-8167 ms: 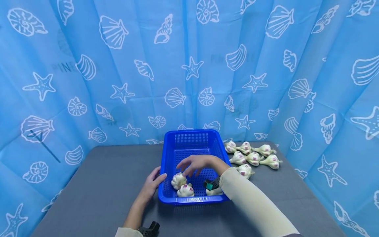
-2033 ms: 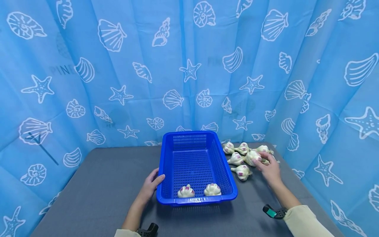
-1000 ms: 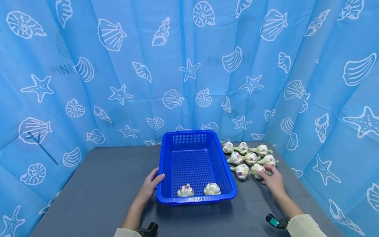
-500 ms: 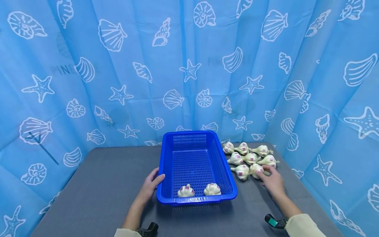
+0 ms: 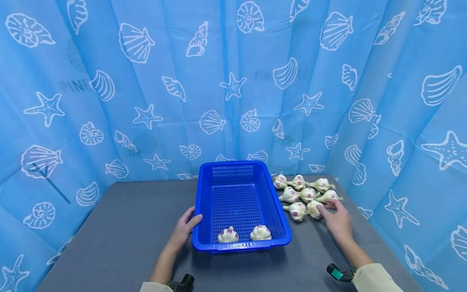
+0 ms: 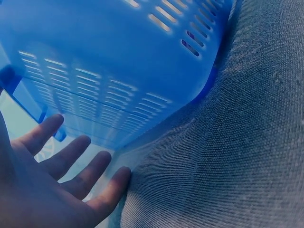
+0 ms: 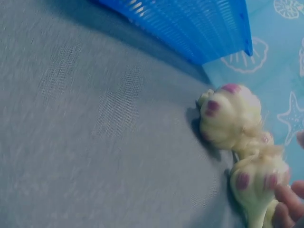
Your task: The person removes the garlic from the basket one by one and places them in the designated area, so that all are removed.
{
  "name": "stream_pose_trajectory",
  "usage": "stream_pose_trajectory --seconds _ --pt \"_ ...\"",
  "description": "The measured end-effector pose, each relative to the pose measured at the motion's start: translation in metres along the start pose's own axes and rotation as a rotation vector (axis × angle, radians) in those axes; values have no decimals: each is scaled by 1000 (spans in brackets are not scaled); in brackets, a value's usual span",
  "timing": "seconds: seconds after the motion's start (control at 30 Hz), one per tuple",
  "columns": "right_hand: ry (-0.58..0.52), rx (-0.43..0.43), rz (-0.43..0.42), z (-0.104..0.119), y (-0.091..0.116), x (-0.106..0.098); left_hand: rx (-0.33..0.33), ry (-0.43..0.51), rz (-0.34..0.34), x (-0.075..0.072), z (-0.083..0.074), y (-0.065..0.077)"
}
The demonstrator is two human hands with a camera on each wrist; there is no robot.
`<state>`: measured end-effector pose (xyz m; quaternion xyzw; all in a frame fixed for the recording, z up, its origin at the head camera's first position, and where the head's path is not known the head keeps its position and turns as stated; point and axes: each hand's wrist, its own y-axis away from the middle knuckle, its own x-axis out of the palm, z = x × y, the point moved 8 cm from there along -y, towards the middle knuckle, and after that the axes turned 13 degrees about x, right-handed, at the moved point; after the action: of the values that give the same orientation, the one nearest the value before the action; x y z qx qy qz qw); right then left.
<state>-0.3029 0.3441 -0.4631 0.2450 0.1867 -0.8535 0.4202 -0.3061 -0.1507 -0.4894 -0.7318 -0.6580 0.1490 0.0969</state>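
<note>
My left hand point(image 5: 183, 228) is at the left side of a blue plastic basket point(image 5: 237, 245) in the head view, thumb at its rim. In the left wrist view its fingers point(image 6: 80, 161) are spread and nearly straight, beside the slotted outer wall. Two white garlic bulbs with purple marks, a left bulb point(image 5: 228, 235) and a right bulb point(image 5: 260, 233), lie at the basket's near end. My right hand point(image 5: 337, 221) is beside a front-row garlic bulb point(image 5: 314, 209) on the table. Its thumb is close to that bulb, with finger and thumb apart; whether they touch is unclear.
Several more garlic bulbs point(image 5: 307, 194) lie in loose rows right of the basket, stems touching neighbours. A grey cloth point(image 5: 138, 227) covers the table. Behind and around it hangs a blue shell-patterned curtain point(image 5: 233, 101).
Earlier the right hand was inside the basket, which held three bulbs. Later it held a bulb over the rows, then set it in the front row. Its fingers have now loosened and drawn right.
</note>
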Motion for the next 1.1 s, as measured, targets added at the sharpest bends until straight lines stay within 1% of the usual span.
stream_pose_trajectory --seconds 0.13,0.23,0.33,0.5,0.63,0.73,0.9,1.03,1.1 --pt "-46 -44 -52 16 1 -3 -20 -17 -4 -1 2 1" --pt "-85 -60 -66 27 3 -4 -18 -21 1 -1 2 2" --pt "-128 -68 -57 36 5 -2 -18 -19 5 -1 3 2" --pt "-167 -73 -15 52 6 4 -20 -17 3 -1 2 2" --pt "-223 -83 38 67 5 9 -15 -13 4 0 1 1" --pt "-244 -91 104 79 6 14 -22 -18 0 -1 2 2" --pt "-254 -117 227 100 6 26 -17 -35 -1 -1 2 2" --pt "-244 -143 303 113 6 36 -7 -33 3 -1 1 1" --pt "-241 -154 327 120 7 40 -6 -29 3 -1 1 1"
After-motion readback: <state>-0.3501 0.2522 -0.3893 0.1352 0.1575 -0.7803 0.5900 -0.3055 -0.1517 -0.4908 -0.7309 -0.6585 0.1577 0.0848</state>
